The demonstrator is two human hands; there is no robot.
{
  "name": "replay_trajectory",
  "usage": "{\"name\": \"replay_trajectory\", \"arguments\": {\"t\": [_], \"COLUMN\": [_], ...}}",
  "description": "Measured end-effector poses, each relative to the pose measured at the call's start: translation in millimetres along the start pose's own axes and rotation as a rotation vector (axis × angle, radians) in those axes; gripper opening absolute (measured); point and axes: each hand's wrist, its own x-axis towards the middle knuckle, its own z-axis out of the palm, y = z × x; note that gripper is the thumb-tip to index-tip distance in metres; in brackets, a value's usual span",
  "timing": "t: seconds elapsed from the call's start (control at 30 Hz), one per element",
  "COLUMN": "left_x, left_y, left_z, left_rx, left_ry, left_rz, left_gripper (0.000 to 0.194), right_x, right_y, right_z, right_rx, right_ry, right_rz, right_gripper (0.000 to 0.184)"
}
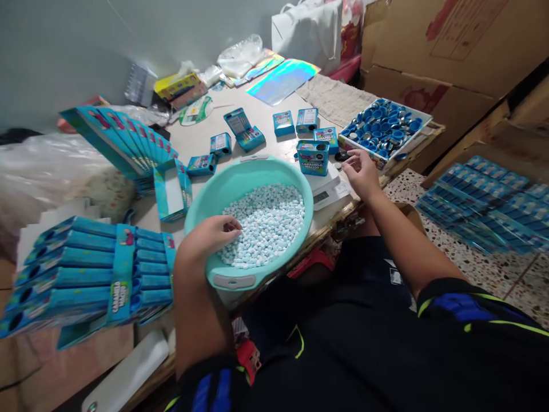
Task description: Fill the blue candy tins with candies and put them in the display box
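Note:
My left hand [217, 233] is over a turquoise basin [196, 212], its curled fingertips at the pile of small pale blue and white candies [268, 226]. Whatever those fingers pinch is hidden. To the right, my right hand [361, 173] hovers at the edge of a white digital scale [332, 195], fingers bent but apart, near a small dark round piece [342, 156]. A blue candy box [313, 158] labelled "Caramelo Macizo" stands upright on the scale. Just behind it is another blue box [326, 137].
A white tray [422, 123] of blue caps sits at the table's right. Several small boxes [283, 123] lie behind the basin. Stacked blue cartons [81, 272] and an open display box [169, 189] occupy the left. Wrapped packs [484, 200] are on the floor; cardboard boxes [450, 51] stand behind.

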Motion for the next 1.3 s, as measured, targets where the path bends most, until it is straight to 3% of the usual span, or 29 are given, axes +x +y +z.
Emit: {"name": "replay_trajectory", "arguments": {"t": [0.17, 0.33, 0.43, 0.53, 0.63, 0.7, 0.8, 0.9, 0.97, 1.03, 1.13, 1.23, 1.3], "left_x": [-1.3, -2.1, -2.1, -2.6, -6.0, -10.9, -19.5, -18.9, -10.0, 2.1, 14.7, 15.4, 12.8], "left_y": [-0.7, -4.8, -7.5, -7.1, -3.0, 2.7, 18.5, 40.2, 51.0, 53.9, 44.5, 33.5, 32.1], "left_z": [1.1, 6.4, 9.4, 9.9, 7.8, 4.8, -2.2, -8.7, -8.9, -5.1, 3.2, 8.6, 10.8], "left_rx": [-0.010, -0.027, -0.034, -0.048, -0.074, -0.099, -0.183, -0.419, -0.596, -0.633, -0.497, -0.407, -0.346], "left_ry": [-0.023, 0.027, 0.054, 0.088, 0.139, 0.185, 0.316, 0.473, 0.515, 0.505, 0.393, 0.255, 0.176], "left_rz": [-0.005, -0.014, -0.009, 0.011, 0.041, 0.056, 0.006, -0.035, 0.003, -0.008, -0.103, -0.148, -0.147], "left_gripper": [0.037, 0.032, 0.031, 0.027, 0.026, 0.029, 0.038, 0.044, 0.045, 0.048, 0.048, 0.042, 0.038], "right_x": [25.2, 48.8, 42.2, 34.0, 30.3, 25.7, 10.5, -7.7, -16.3, -21.2, -25.3, -29.1, -29.6], "right_y": [-29.8, -47.8, -48.4, -48.9, -60.9, -79.9, -120.0, -154.8, -167.3, -172.6, -173.8, -169.0, -159.6], "right_z": [9.0, 23.4, 34.2, 44.5, 45.4, 38.0, 23.4, 21.1, 28.2, 37.5, 47.7, 50.3, 48.4], "right_rx": [0.015, 0.138, 0.212, 0.238, 0.180, 0.132, -0.021, -0.245, -0.330, -0.314, -0.228, -0.145, -0.064], "right_ry": [-0.120, -0.477, -0.566, -0.519, -0.369, -0.234, -0.125, -0.377, -0.492, -0.496, -0.480, -0.421, -0.295], "right_rz": [-0.149, -0.095, -0.053, -0.035, -0.057, -0.161, -0.466, -0.734, -0.811, -0.830, -0.798, -0.674, -0.549], "right_gripper": [0.073, 0.067, 0.076, 0.070, 0.053, 0.049, 0.045, 0.043, 0.044, 0.046, 0.047, 0.044, 0.041]}}
